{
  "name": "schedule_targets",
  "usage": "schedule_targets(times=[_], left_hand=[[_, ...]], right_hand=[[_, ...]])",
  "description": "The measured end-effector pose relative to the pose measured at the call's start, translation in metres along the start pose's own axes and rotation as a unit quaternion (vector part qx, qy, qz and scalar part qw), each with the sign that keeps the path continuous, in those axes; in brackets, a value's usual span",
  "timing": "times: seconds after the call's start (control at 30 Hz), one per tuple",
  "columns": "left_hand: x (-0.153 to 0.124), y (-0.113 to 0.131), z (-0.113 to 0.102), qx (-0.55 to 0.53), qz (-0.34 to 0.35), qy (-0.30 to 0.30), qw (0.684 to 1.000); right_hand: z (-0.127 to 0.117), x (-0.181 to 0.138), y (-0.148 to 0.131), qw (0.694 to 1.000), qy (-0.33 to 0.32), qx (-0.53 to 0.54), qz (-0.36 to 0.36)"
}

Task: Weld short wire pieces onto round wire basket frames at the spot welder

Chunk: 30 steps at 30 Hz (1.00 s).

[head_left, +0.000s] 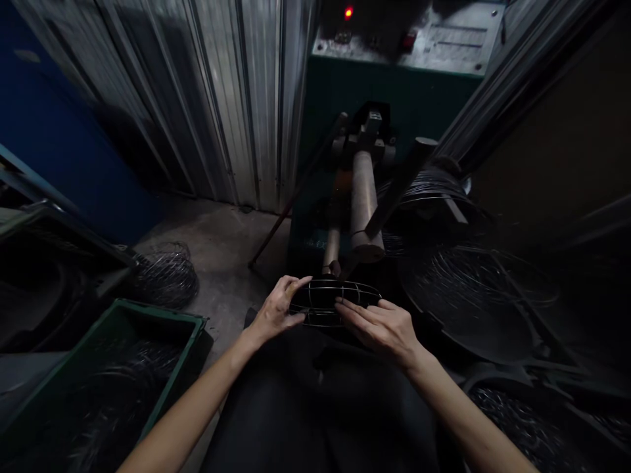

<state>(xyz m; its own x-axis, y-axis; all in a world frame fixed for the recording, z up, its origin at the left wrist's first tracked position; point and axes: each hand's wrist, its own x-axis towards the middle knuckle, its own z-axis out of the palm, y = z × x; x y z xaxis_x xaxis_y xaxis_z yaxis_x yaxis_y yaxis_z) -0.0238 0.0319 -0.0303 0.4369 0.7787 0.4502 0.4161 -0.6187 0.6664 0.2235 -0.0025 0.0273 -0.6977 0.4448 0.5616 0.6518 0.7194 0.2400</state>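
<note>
"Two hands fill my feed, both touching a wire cage (328, 288)."

"Fingers?"

"Left hand (277, 307), at the cage's left end: thumb and forefinger pinch it, forefinger on the upper wires, thumb by the lower. Right hand (379, 323), at the cage's right: fingers straight, close together, tips against its near side. I can't tell whether that one grips."

"And the cage itself?"

"Between the hands, just this side of a thin bar (333, 246). I can't make out whether bar and cage touch."

"What do I have nearer than the cage?"

"Metal bits (517, 420) to its right, and a green crate (158, 310) to its left, dark wire inside."

"Farther?"

"Left of the cage and slightly beyond, a wire heap (170, 276) on the floor. Past the cage, a thick bar (363, 190), with a coil (426, 187) to the right. Farthest beyond it, I see a ribbed wall (217, 98) leftward and a panel (456, 33) with its red light (349, 12) lit."
</note>
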Motion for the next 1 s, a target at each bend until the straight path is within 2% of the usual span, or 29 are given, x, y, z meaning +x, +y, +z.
schedule_targets(times=[0.6,0.87,0.93,1.0], left_hand=[[0.015,-0.013,0.001,-0.031,0.002,0.0,1.0],[0.019,-0.018,-0.003,-0.017,0.018,-0.008,1.0],[0.02,-0.019,-0.003,-0.008,0.007,0.005,1.0],[0.02,-0.019,-0.001,0.001,-0.005,0.024,1.0]], right_hand=[[0.006,0.008,0.009,0.999,0.001,-0.03,0.009],[0.02,0.01,0.006,0.999,0.004,-0.037,0.032],[0.012,0.005,0.0,0.998,-0.022,-0.033,0.055],[-0.006,-0.018,-0.012,0.991,-0.05,-0.013,0.121]])
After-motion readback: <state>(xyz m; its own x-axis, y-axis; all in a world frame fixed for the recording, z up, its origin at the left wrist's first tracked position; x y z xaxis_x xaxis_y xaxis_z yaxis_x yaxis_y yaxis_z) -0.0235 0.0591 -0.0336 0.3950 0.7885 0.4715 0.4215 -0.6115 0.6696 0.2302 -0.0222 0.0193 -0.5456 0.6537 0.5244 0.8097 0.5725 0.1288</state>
